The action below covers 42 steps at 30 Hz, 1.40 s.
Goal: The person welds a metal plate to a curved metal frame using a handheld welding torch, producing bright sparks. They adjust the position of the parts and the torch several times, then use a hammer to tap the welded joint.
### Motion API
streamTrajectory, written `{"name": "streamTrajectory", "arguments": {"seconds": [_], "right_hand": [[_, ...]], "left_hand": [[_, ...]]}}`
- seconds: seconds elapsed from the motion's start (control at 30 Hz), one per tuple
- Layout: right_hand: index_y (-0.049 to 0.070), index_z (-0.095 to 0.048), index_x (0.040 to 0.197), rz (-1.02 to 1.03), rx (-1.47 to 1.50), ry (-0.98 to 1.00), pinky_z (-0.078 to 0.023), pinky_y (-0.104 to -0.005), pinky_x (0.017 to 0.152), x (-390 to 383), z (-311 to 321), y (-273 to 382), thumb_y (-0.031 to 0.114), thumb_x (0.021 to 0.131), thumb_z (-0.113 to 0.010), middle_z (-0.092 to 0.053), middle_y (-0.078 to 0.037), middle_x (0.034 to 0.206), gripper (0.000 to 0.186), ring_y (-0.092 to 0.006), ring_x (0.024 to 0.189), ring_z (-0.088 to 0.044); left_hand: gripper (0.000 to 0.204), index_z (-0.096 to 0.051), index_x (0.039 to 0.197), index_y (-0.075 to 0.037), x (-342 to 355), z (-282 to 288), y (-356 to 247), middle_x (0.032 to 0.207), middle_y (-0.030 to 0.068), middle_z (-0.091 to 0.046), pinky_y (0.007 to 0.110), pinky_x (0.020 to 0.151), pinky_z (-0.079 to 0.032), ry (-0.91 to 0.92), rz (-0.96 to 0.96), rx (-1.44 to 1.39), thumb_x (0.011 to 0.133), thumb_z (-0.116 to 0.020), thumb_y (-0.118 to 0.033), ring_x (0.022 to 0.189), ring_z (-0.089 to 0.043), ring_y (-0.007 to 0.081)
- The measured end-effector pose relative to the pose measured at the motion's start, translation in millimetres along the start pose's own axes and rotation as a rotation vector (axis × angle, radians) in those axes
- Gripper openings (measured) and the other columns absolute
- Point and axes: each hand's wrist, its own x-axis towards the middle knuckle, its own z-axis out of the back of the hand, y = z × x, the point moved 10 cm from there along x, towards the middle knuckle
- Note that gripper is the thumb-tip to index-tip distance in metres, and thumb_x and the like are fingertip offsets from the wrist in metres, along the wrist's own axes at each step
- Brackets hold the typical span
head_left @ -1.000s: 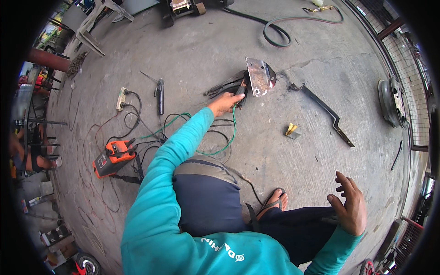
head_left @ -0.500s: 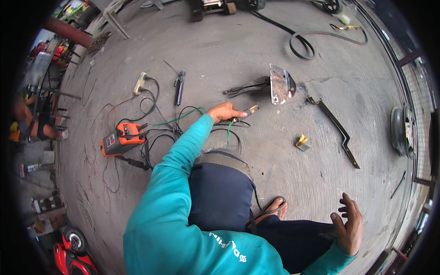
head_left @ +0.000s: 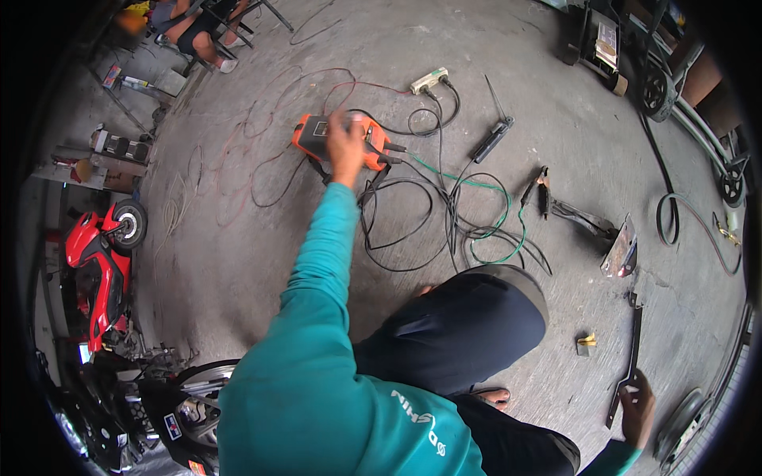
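My left hand [head_left: 345, 149] reaches over the top of an orange and black welding machine [head_left: 313, 136]; motion smears its fingers, and I cannot tell whether they grip the case. My right hand [head_left: 637, 408] is at the lower right, fingers apart and slightly curled, holding nothing. It overlaps the lower end of a dark bent metal bar [head_left: 635, 337] on the floor. The earth clamp [head_left: 543, 193] rests at the end of a metal bracket with a flat plate [head_left: 621, 250]; whether its jaws bite the metal is unclear. An electrode holder [head_left: 492, 141] with a thin rod lies beyond the cables.
Black and green cables [head_left: 405, 226] loop across the concrete between machine and clamp. A power strip [head_left: 429, 80] lies at the back. A small yellow and grey piece [head_left: 586, 343] is near my foot. Motorcycles, including a red one [head_left: 103, 274], stand left; a wheel rim [head_left: 684, 428] right.
My left hand has let go of the earth clamp, now by the bracket, and moved left onto the welding machine. The view has swung left. My right hand stays open.
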Motion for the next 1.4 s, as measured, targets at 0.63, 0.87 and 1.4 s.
{"name": "streamTrajectory", "arguments": {"seconds": [0.63,0.87,1.4], "right_hand": [[0.004,-0.061,0.144,-0.147,-0.290,0.223,-0.056,-0.0441,0.095,37,-83,47,0.037,0.092,-0.076,-0.074,-0.021,0.122,0.064,-0.0373,0.109,-0.072],[0.002,-0.058,0.145,-0.027,-0.227,0.200,-0.057,-0.0439,0.095,44,-83,64,0.033,0.094,-0.075,-0.073,-0.023,0.122,0.062,-0.0370,0.108,-0.073],[-0.006,-0.058,0.142,-0.052,-0.082,0.226,-0.057,-0.0453,0.097,-50,-114,49,0.036,0.095,-0.074,-0.069,-0.026,0.127,0.065,-0.0376,0.111,-0.071]], "left_hand": [[0.071,-0.068,0.127,-0.002,78,60,357,0.113,0.0055,-0.074,0.043,0.082,-0.055,0.218,0.841,-0.214,0.086,-0.084,-0.058,0.093,-0.072,0.0244],[0.071,-0.063,0.131,0.006,146,72,287,0.127,0.0224,-0.068,0.047,0.097,-0.052,0.195,0.215,0.409,0.088,-0.084,-0.046,0.114,-0.066,0.0348],[0.058,-0.073,0.130,-0.003,-330,-481,-312,0.137,0.0184,-0.069,0.048,0.104,-0.056,1.643,-1.016,0.886,0.082,-0.089,-0.031,0.125,-0.067,0.0387]]}}
